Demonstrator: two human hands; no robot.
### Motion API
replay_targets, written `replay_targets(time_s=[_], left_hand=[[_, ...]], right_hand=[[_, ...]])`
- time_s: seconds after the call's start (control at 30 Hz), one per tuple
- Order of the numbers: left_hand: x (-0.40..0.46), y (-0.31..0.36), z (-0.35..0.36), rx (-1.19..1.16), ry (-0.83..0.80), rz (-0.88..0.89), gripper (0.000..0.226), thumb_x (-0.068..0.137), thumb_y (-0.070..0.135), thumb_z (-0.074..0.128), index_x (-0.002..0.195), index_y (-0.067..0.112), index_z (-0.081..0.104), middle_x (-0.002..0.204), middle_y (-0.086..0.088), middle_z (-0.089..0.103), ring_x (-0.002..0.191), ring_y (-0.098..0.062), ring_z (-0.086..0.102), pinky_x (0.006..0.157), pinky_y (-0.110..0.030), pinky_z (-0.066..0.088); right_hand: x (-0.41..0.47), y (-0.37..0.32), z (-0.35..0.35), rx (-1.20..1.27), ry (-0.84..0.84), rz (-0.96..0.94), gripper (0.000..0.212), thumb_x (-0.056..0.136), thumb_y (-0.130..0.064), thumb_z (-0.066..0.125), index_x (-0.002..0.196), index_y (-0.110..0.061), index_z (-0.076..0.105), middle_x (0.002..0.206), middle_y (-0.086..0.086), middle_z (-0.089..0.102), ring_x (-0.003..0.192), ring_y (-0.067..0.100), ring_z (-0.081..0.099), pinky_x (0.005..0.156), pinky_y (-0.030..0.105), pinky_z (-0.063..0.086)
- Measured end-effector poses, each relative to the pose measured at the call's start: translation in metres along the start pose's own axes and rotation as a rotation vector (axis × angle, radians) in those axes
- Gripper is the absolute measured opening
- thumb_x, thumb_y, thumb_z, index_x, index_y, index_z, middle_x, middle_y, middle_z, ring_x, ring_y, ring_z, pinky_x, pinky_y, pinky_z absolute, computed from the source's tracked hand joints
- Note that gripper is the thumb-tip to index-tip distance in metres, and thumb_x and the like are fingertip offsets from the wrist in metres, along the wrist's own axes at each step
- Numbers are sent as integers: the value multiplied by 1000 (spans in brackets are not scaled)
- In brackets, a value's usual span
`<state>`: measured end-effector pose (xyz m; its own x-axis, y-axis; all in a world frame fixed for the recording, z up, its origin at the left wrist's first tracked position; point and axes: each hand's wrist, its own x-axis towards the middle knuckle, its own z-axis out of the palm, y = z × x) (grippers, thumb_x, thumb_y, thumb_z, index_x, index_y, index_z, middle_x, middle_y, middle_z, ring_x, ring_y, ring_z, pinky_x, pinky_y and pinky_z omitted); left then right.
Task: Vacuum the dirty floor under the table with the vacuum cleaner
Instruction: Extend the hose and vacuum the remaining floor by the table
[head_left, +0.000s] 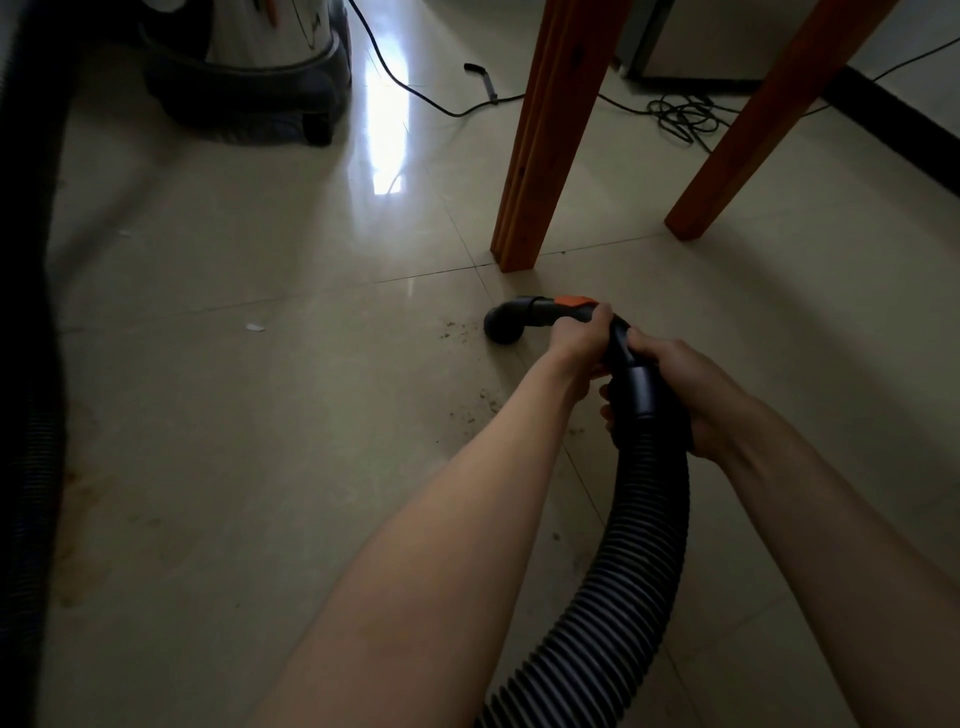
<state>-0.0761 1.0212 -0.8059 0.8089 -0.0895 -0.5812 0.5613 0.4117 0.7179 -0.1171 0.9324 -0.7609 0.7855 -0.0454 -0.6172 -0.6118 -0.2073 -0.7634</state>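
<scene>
Two bare hands grip the black vacuum hose handle low over the floor. The left hand curls round the curved handle just behind its orange button; the right hand wraps round the smooth black cuff where the ribbed hose joins it. The handle bends down into a short, round black nozzle whose mouth meets the pale glossy tile, just in front of the nearer wooden table leg. Brown crumbs of dirt lie scattered just left of the nozzle, and more specks trail back toward the left forearm.

From the cuff the hose runs down and leaves the lower edge of the view. A dark band along the left edge looks like another stretch of ribbed hose, too shadowed to be sure. The vacuum cleaner's steel canister on its dark wheeled base stands well back at upper left, its top cut off. A black power cord snakes across the floor behind the leg to a loose tangle. A second table leg slants at right; both legs are cut off above, and the tabletop is out of view. A small white scrap lies on the tile at left. The right hand's fingertips are hidden behind the cuff.
</scene>
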Motion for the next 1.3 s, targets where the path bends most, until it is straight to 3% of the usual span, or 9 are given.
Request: replay_targets(time_s=[0.17,0.37,0.57,0.73,0.83,0.93,1.03,1.13,1.3], left_hand=[[-9,-5,4,67,-49,-32,30,97,26,46,115,2,45,76,-4,51,57,-12,50,34,-14,41],[-15,-19,4,128,-40,-28,22,97,26,45,100,4,44,82,-7,55,72,-18,57,59,-24,48],[-22,-11,-8,89,15,-25,36,97,26,46,123,0,43,105,-14,57,69,-17,56,45,-20,45],[-18,-5,-16,4,70,2,41,97,24,46,131,0,40,127,-20,55,80,-20,61,37,-16,43],[-17,-3,-20,-30,77,22,39,97,20,45,130,0,42,132,-23,51,84,-24,62,35,-15,42],[-13,-2,-23,2,66,13,38,97,21,46,130,2,43,129,-20,53,102,-29,62,51,-21,48],[-11,-1,-23,29,71,10,39,96,22,48,130,2,43,110,-16,60,76,-21,60,62,-27,52],[-7,2,-25,46,89,1,41,96,23,48,129,0,43,103,-16,60,75,-21,57,82,-36,52],[-9,3,-35,12,119,-1,43,94,23,49,131,4,42,127,-20,55,86,-25,61,64,-28,49]], right_hand=[[-15,6,-7,17,-2,17,44,98,-36,44,112,4,58,73,15,59,56,25,58,41,26,48],[-25,21,-17,45,-45,58,40,98,-38,45,107,0,54,66,15,59,51,25,58,42,26,49],[-14,22,2,58,41,-6,41,95,-35,52,113,1,57,82,18,62,60,28,60,46,29,50],[0,18,22,46,97,-54,33,93,-34,56,105,-3,60,94,20,66,69,30,63,62,37,56],[2,15,23,79,9,-58,30,96,-31,52,95,-3,61,79,16,64,57,23,61,48,27,53],[5,16,22,88,-18,-33,34,96,-32,51,102,-1,61,74,15,61,52,22,59,43,26,50],[11,17,28,102,53,-44,37,94,-34,54,107,0,62,87,17,65,61,25,61,53,31,50],[14,15,34,106,64,-45,40,93,-34,54,114,-1,60,98,20,67,67,27,63,59,35,53],[7,12,29,62,-91,-1,47,98,-37,46,115,5,57,71,17,61,42,21,61,39,24,48]])
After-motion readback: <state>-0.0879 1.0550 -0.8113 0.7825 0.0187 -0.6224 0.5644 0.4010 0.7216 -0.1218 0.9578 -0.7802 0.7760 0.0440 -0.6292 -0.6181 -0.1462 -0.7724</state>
